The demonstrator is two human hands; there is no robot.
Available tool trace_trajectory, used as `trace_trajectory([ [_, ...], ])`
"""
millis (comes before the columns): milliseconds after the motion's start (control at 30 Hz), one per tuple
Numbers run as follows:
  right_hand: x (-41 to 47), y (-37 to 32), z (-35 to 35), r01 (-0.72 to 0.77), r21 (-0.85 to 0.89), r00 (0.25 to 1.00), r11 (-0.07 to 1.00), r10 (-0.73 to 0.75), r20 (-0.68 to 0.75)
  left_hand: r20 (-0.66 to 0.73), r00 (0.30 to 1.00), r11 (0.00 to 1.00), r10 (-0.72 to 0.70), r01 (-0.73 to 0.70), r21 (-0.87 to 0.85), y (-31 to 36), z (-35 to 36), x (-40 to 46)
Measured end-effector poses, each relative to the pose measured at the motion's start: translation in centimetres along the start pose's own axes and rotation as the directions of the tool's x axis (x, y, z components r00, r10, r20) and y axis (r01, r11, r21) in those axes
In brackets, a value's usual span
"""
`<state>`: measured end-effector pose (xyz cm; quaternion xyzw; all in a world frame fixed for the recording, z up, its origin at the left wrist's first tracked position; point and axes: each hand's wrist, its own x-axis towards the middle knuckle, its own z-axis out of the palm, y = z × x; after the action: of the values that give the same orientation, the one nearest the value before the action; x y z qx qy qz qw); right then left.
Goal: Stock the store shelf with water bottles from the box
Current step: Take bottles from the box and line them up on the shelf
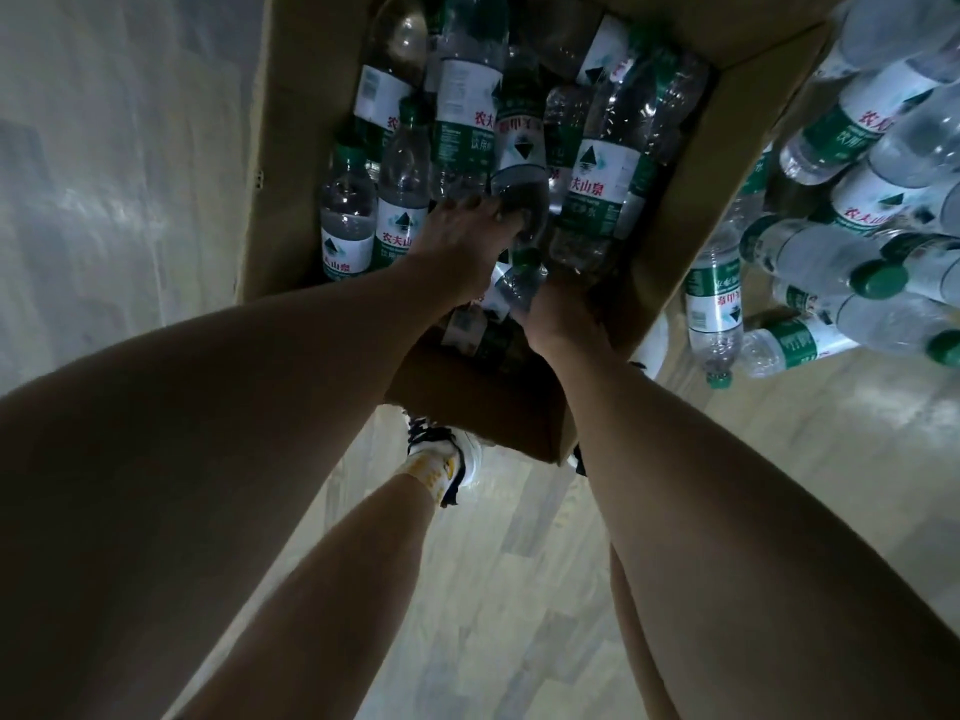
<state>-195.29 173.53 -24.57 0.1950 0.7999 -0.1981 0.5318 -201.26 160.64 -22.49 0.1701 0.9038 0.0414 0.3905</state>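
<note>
Both your hands are down in the cardboard box. Your left hand has its fingers curled over the shoulder of a green-labelled water bottle that lies neck toward you near the middle of the box. Your right hand is lower, at the near end of the box, closed around a second bottle by its neck end, just below the green cap. The fingers themselves are mostly hidden behind the bottle, so the exact grip is a judgement.

Box contents: a lot of bottles lying loose and crossed over each other, more than one layer deep as far as I can see. No sign it is close to empty.

To your right, just outside the box flap, there is a stack of bottles lying on their sides, caps pointing various ways. It looks like the stocked side, but no shelf edge or board is clearly visible, so I can't confirm they are on the shelf proper.

Progress call: partway. A fair batch is out already, and at least as many remain in the box. Current step is the pickup, one bottle per hand, neither lifted clear of the pile yet.

Your shoe sits under the near corner of the box, on the pale floor.
</note>
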Motion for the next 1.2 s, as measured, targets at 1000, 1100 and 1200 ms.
trace_trajectory([
  [1000,-64.2,-19.7,-42.4,0.474,-0.15,0.758,0.868,-0.489,-0.433,-0.333,0.943,0.992,-0.017,0.057,0.11,4.5,-60.4,-44.0],
  [1100,-71.5,-20.7,-46.8,0.561,-0.135,0.667,0.817,-0.542,-0.511,-0.444,0.896,0.989,0.002,0.065,0.136,5.6,-66.6,-48.2],
  [1200,-78.2,-21.1,-50.1,0.605,-0.117,0.601,0.788,-0.548,-0.581,-0.531,0.844,0.986,0.074,0.017,0.164,7.1,-71.7,-51.5],
])
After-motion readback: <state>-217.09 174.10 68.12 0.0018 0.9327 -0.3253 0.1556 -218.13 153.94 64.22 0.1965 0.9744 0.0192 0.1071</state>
